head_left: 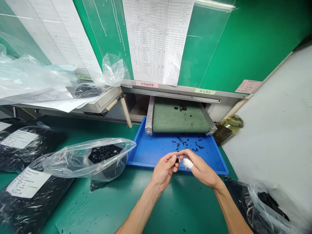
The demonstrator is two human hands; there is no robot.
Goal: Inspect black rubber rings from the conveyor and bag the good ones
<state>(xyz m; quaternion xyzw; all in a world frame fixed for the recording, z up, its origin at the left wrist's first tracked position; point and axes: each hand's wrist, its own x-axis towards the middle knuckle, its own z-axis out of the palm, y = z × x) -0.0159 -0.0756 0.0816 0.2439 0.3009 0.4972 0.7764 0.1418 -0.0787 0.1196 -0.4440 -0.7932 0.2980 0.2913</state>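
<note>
Since our hands meet just above the tray, we start there. Our left hand holds a small black piece in a narrow pinch between thumb and bent forefinger, with the piece at the fingertips, facing our right hand. That hand, also narrow, comes in from the right with its fingers drawn together and its forefinger wrapped in a white dressing. Its fingertip reaches the left hand's fingers just above the piece, though we cannot tell whether it grips anything. The left hand is the nearer, and the piece looks like matte rubber, but it is probably too small here for us to read its long axis.

Beneath our wrists lies a smooth green bench dotted with black crumbs. Just ahead, a blue plastic tray holds a loose scatter of thin black bits. To our left, a clear bag gapes around a heap of black parts, beside two labelled, lumpy black bags; another glossy bag sits at lower right.

Farther off, a green mesh belt in a metal frame carries a few black pieces. An olive bottle stands beyond the tray, and a printed paper chart hangs on a green-tinted plastic curtain.
</note>
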